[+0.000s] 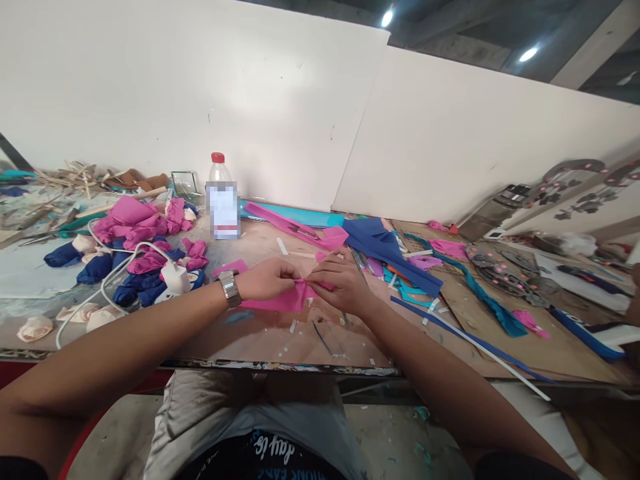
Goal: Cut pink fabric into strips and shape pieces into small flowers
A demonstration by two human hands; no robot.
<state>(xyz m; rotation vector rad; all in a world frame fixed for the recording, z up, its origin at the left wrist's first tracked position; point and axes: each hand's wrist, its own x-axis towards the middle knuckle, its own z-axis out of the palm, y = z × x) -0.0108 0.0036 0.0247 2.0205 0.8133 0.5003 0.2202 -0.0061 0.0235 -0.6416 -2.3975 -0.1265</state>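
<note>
A piece of pink fabric [285, 300] is stretched out low over the table between my hands. My left hand [267, 280], with a metal watch [230, 288] on its wrist, pinches the fabric's upper edge. Close beside it, my right hand [337, 283] pinches the fabric where it is gathered near the fingertips. Just behind the hands lies a folded pink strip [300, 227] with a small pair of scissors [303, 231] on it. Dark blue cloth [380, 247] lies to the right of that strip.
Pink, blue and cream fabric bundles [133, 223] pile up at left with a white cable [113, 273] across them. A red-capped bottle [220, 200] stands at the back. Right are a teal braided strip [475, 287], a blue strip with a white stick [480, 340], and grey flower pieces [505, 273].
</note>
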